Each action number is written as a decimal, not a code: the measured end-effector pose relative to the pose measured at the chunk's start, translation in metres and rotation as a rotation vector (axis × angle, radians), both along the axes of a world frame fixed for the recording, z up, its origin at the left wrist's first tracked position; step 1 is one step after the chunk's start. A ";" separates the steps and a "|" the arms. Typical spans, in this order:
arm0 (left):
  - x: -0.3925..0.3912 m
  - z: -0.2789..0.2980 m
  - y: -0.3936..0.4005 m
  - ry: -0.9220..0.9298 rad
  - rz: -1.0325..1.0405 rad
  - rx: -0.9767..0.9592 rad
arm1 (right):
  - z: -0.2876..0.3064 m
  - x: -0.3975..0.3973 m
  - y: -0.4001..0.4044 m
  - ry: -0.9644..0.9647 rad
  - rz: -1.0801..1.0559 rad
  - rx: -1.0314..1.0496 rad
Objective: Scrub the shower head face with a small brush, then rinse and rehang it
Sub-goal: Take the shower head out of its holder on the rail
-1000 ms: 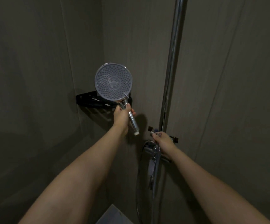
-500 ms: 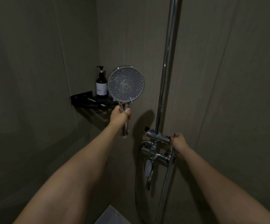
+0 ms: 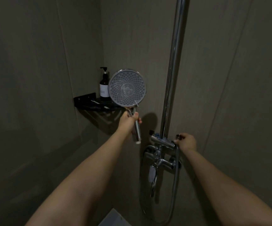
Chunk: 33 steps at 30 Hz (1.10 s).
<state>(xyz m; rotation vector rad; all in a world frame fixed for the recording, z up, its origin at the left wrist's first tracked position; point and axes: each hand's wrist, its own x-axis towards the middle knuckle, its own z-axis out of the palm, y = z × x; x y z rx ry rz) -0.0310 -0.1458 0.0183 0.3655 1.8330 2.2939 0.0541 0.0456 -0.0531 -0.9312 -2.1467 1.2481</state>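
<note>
Showerhead (image 3: 126,88) — round, nozzle-dotted, upright

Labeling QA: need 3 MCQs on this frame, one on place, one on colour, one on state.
1. Where is the pump bottle?
A. on the corner shelf
B. on the floor
C. in the right hand

2. What colour is the shelf?
A. white
B. black
C. red

3. What is the left hand doing?
A. hanging idle
B. pressing flat on the wall
C. gripping the shower head handle

Key: 1 A, it stands on the shelf; 2 B, the bracket is black; 3 C, fingers curl round the handle while the right hand holds the valve knob.
</note>
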 end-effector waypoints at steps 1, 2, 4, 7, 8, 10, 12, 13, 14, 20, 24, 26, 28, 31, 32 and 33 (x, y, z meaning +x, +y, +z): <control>-0.002 -0.002 0.000 0.012 -0.001 -0.012 | 0.000 -0.003 0.002 0.000 -0.001 0.007; -0.003 -0.003 0.001 0.018 -0.005 -0.011 | 0.000 -0.005 0.004 0.001 -0.004 0.008; -0.005 -0.007 0.002 0.027 -0.012 -0.004 | 0.001 -0.009 0.007 0.008 -0.008 -0.017; -0.009 -0.013 0.006 0.029 -0.012 0.003 | -0.001 -0.013 0.008 -0.002 -0.001 -0.033; -0.010 -0.014 0.007 0.026 -0.009 0.004 | -0.002 -0.014 0.007 -0.023 0.005 -0.014; -0.011 -0.016 0.010 0.016 0.000 -0.007 | -0.004 -0.017 0.007 -0.072 0.015 0.046; -0.012 -0.017 0.012 0.021 0.003 -0.024 | -0.006 -0.020 0.007 -0.159 0.051 0.158; -0.012 -0.017 0.012 0.025 0.003 -0.033 | -0.008 -0.021 0.008 -0.185 0.067 0.206; -0.013 -0.017 0.013 0.025 0.003 -0.039 | -0.009 -0.023 0.009 -0.205 0.081 0.224; -0.012 -0.018 0.016 0.015 -0.007 -0.027 | -0.013 -0.021 0.014 -0.331 0.180 0.281; -0.011 -0.019 0.017 0.004 0.018 -0.004 | -0.007 -0.014 0.007 -0.300 0.131 0.387; -0.013 -0.019 0.014 0.005 0.023 -0.011 | 0.001 -0.016 -0.004 -0.227 0.151 0.506; -0.016 -0.017 0.009 0.005 0.042 -0.009 | 0.010 -0.025 -0.021 -0.162 0.261 0.591; -0.024 -0.012 -0.002 0.038 0.106 0.009 | 0.027 -0.046 -0.051 -0.090 0.394 0.619; -0.026 -0.009 -0.007 0.048 0.120 0.018 | 0.034 -0.054 -0.062 -0.061 0.415 0.624; -0.030 -0.006 -0.013 0.050 0.130 0.033 | 0.040 -0.061 -0.073 -0.031 0.436 0.628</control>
